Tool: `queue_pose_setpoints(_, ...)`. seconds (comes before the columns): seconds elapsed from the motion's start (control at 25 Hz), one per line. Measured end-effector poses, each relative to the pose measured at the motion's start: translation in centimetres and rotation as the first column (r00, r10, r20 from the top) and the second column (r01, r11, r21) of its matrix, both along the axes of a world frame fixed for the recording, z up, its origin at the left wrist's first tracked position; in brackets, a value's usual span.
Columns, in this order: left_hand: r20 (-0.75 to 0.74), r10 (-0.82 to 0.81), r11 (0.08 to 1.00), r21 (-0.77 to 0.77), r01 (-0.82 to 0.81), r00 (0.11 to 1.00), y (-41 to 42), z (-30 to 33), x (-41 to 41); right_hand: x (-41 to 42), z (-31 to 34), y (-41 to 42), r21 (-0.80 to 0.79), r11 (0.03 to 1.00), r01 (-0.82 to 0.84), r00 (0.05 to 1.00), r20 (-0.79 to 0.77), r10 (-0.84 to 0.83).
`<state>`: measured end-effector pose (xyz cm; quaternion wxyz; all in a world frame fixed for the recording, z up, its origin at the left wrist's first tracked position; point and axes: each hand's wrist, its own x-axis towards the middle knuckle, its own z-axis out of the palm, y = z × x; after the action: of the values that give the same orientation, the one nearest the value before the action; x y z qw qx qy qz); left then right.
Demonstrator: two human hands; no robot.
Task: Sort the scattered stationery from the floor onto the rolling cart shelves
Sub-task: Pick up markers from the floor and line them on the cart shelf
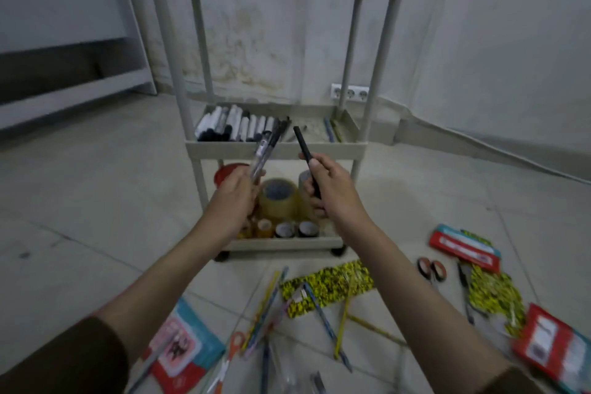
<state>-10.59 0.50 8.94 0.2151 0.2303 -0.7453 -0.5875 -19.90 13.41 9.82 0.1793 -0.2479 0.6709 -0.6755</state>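
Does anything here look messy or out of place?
Yes: pencils, scissors and packets lie scattered across the floor tiles, not on the cart. The wall behind the cart shows brownish stains.

Matt plastic cart (275, 150), glossy tape rolls (277, 198), smooth, seemingly tiled floor (96, 189).
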Motion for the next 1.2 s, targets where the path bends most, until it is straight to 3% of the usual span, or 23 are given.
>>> queue_pose_setpoints(0.12,0.060,0.013,0.983,-0.182,-0.002,0.998,-0.7,2.6,-2.7,-2.4,3.0,-2.5,0.015,0.999,0.030,0.997,0.073,-0.031)
queue_pose_setpoints(0.36,0.053,0.015,0.821,-0.571,0.018,0.998,-1.7,3.6,-8.9,-5.8,5.3,-7.0,0.107,0.991,-0.077,0.995,-0.049,0.083)
queue_pose_setpoints(0.52,0.092,-0.071,0.784,-0.611,0.113,0.993,-3.1,3.6,-12.2,-10.1,6.0,-9.2,0.086,0.996,-0.006,1.000,0.004,0.006)
queue_pose_setpoints(0.56,0.122,-0.041,0.740,-0.663,0.112,0.992,-3.9,3.5,-12.5,-11.3,6.0,-9.5,0.129,0.991,0.035,0.999,-0.003,-0.035)
queue_pose_setpoints(0.64,0.163,0.127,0.552,-0.831,0.067,0.978,-5.9,2.8,-12.6,-13.4,5.7,-10.0,0.300,0.944,0.139,0.989,-0.085,-0.119)
queue_pose_setpoints(0.72,0.175,0.249,0.393,-0.917,0.066,0.953,-7.0,1.7,-12.1,-15.0,4.6,-10.2,0.543,0.806,0.235,0.962,-0.251,-0.111)
queue_pose_setpoints(0.8,0.176,0.271,0.372,-0.926,0.066,0.946,-6.9,0.8,-11.9,-15.1,3.5,-10.3,0.672,0.683,0.285,0.930,-0.366,-0.028)
queue_pose_setpoints(0.84,0.177,0.274,0.371,-0.926,0.066,0.945,-6.8,0.7,-12.0,-14.9,3.1,-10.5,0.683,0.671,0.289,0.920,-0.393,0.003)
queue_pose_setpoints(1.0,0.174,0.276,0.339,-0.938,0.074,0.945,-7.0,0.7,-12.2,-14.7,2.4,-10.8,0.597,0.758,0.264,0.899,-0.437,0.031)
queue_pose_setpoints(1.12,0.192,0.242,0.359,-0.928,0.095,0.951,-7.1,0.4,-12.0,-15.7,2.2,-10.4,0.483,0.813,0.325,0.931,-0.316,-0.184)
queue_pose_setpoints(1.2,0.206,0.227,0.362,-0.925,0.114,0.952,-7.2,0.5,-12.0,-15.7,2.1,-10.4,0.492,0.796,0.352,0.926,-0.306,-0.221)
